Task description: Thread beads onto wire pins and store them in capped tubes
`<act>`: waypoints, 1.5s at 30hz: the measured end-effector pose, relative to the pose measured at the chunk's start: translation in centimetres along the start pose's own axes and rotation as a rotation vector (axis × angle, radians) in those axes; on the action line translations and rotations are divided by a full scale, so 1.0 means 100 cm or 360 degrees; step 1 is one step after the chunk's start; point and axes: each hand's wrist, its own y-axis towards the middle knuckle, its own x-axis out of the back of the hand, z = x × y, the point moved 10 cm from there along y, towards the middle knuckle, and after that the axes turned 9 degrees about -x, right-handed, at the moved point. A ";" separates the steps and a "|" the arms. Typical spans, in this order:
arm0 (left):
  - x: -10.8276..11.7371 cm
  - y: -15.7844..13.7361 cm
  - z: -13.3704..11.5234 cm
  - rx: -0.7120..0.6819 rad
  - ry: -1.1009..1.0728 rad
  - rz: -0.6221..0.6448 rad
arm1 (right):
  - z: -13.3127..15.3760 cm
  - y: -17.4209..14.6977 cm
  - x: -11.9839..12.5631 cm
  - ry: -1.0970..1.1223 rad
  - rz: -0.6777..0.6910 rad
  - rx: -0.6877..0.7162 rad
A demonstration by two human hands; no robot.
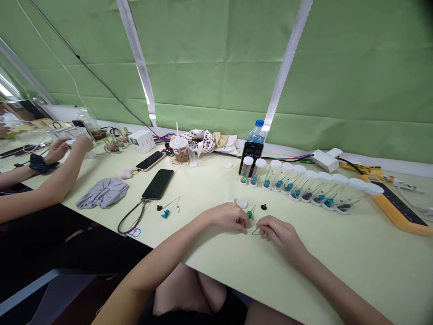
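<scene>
Over the pale table my left hand [233, 217] is closed, its fingers curled down; whatever it may hold is hidden. Close by on the right, my right hand [277, 231] pinches a thin bent metal wire [255, 231] between thumb and fingers. Just beyond the fingertips lie a small green plastic part [249, 214] with a thin metal stem and a small black round part [264, 207]. White caps [241, 203] rest behind my left hand. Farther left are a blue plastic part [165, 214], another black part [159, 208] and thin metal wires [175, 205].
A row of clear white-capped tubes [279, 177] holding small parts runs along the right. Behind it a phone [251, 155] showing a timer leans on a water bottle [257, 132]. An orange power strip [399, 210] lies far right. Another person's hands [81, 144] work at left.
</scene>
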 end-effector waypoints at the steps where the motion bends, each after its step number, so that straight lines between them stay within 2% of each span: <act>1: 0.000 0.000 0.000 -0.0001 0.0002 -0.0001 | 0.000 0.000 0.000 -0.0007 0.0008 -0.0001; 19: -0.001 0.000 0.001 -0.0045 0.0013 -0.0021 | 0.008 -0.001 -0.006 -0.0162 0.0067 0.0122; 33: -0.001 -0.001 0.000 -0.0009 0.0050 -0.0004 | 0.017 -0.007 -0.012 -0.0483 0.0067 0.0352; 36: 0.005 -0.002 0.003 0.0036 0.0128 -0.0076 | 0.015 -0.006 -0.010 -0.0575 0.0074 0.0368; 39: 0.013 -0.003 0.012 0.0173 0.0228 -0.0204 | 0.009 -0.003 -0.007 -0.0665 0.0108 0.0339; 42: 0.018 -0.005 0.023 0.0333 0.0303 -0.0323 | -0.001 0.001 -0.004 -0.0691 0.0159 0.0263; 45: 0.023 -0.006 0.026 0.0380 0.0286 -0.0448 | -0.009 0.005 -0.002 -0.0654 0.0182 0.0158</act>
